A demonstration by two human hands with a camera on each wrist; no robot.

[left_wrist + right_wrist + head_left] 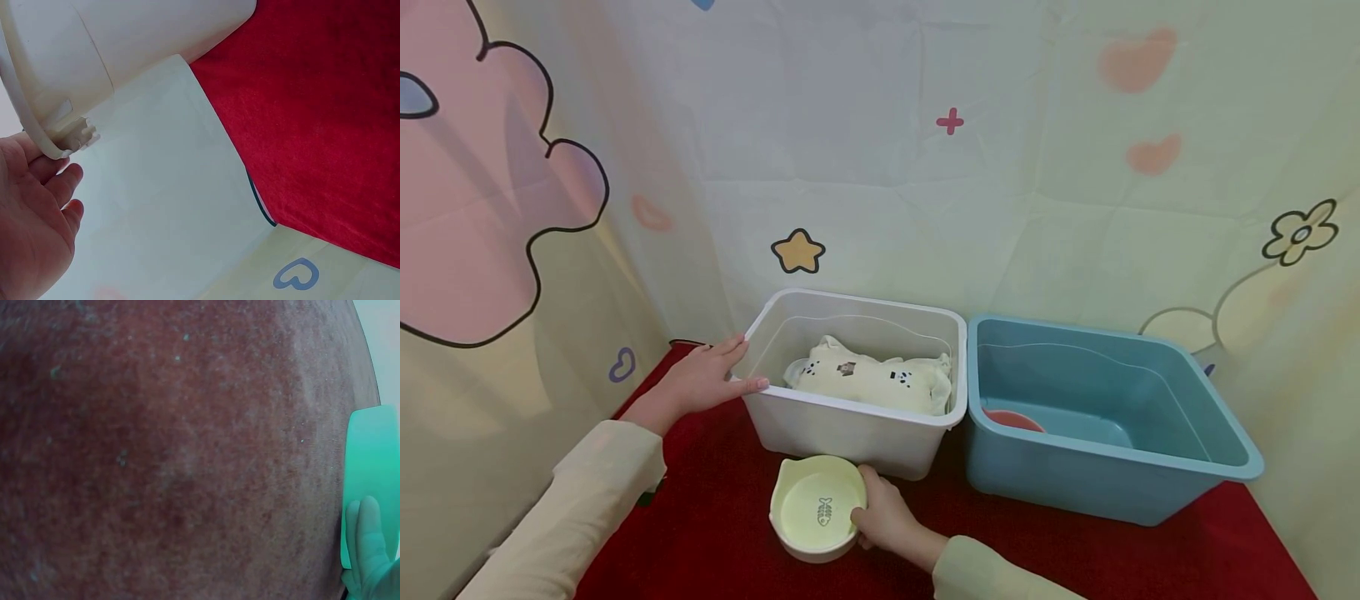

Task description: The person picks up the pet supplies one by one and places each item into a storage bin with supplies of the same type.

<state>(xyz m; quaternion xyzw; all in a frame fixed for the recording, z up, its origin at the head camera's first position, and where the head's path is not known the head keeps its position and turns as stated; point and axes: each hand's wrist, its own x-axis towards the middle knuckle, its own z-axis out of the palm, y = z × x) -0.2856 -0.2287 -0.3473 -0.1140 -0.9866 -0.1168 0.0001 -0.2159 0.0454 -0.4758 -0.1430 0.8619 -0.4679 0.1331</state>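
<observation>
We are looking at a white plastic-looking storage bin [850,432], smooth-walled and rounded at the corners, and are placing everything else by it. Directly in front of the white bin, the cat-eared pet bowl [808,500] is showing a pale yellow, glossy inside with a fishbone print and a pointed ear on its round rim. The right hand [891,517] is pinching that bowl at its right side, thumb lying over the rim and fingers outside; whether the base is touching the cloth, we are unable to tell. At the white bin's front left corner, the left hand [707,377] is resting with thumb and forefinger spread apart on the rim, its other fingers loosely bent below.

Inside the white bin, a soft, puckered cream cushion [865,379] with small animal prints is lying below the rim, leaving a gap at the left wall. Just right of the white bin, a blue storage bin [1097,467] is opening upward with a thick rounded rim, a coral-red curved piece [1015,420] sitting near its front left corner. Velvety red cloth [715,517] is spreading under and before the white bin, while a creased printed curtain [865,208] is hanging close behind it.
</observation>
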